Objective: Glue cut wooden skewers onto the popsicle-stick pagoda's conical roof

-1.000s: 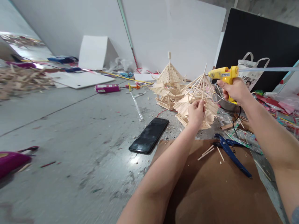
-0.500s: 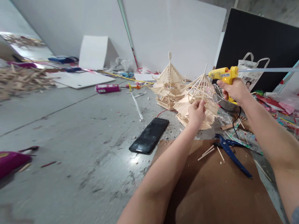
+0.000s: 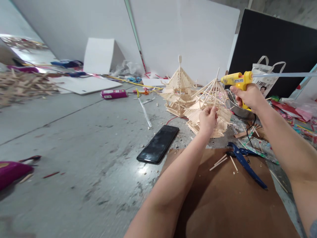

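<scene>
Both our hands are busy: left hand [image 3: 208, 119] pinches a stick on the near stick pagoda [image 3: 210, 109]; right hand [image 3: 247, 96] grips the yellow glue gun [image 3: 236, 79] at its tip.

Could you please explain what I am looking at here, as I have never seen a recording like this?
This is one view from a camera worn on a person's head, looking down at their own bare arms. The left hand pinches a thin stick on an unfinished stick model, which stands on the grey floor. The right hand grips a yellow glue gun, its tip at the model's peak. Behind stands a finished stick model. Nearby lie a black phone, blue cutters and loose sticks on a brown board.
</scene>
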`<action>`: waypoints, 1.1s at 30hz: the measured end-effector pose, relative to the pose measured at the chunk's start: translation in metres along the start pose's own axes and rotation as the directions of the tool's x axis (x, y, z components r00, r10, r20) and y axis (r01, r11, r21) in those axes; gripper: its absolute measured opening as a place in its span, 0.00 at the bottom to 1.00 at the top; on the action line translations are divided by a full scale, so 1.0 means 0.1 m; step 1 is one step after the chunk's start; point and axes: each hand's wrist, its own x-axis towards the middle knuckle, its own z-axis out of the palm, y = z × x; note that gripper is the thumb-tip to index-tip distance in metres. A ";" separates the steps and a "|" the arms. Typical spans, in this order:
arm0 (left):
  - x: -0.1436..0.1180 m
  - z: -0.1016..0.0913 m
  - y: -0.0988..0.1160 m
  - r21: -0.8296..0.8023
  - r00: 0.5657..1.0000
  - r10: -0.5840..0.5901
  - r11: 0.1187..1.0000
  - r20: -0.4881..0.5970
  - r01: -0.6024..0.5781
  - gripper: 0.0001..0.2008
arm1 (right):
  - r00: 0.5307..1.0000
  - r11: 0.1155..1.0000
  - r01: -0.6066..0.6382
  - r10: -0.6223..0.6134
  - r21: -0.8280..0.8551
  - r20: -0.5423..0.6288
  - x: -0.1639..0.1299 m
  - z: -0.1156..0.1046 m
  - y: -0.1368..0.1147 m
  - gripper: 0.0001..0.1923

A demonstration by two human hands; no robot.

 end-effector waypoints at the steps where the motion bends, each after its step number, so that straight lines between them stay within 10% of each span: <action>1: 0.00 0.00 0.00 -0.006 1.000 -0.006 1.000 0.002 0.006 0.14 | 1.000 1.000 0.003 -0.003 -0.002 -0.001 0.00 0.00 0.00 0.17; 33: 0.01 0.01 0.00 -0.046 1.000 -0.021 0.999 0.009 0.021 0.11 | 1.000 0.998 0.027 -0.027 -0.060 0.002 -0.05 -0.02 0.02 0.17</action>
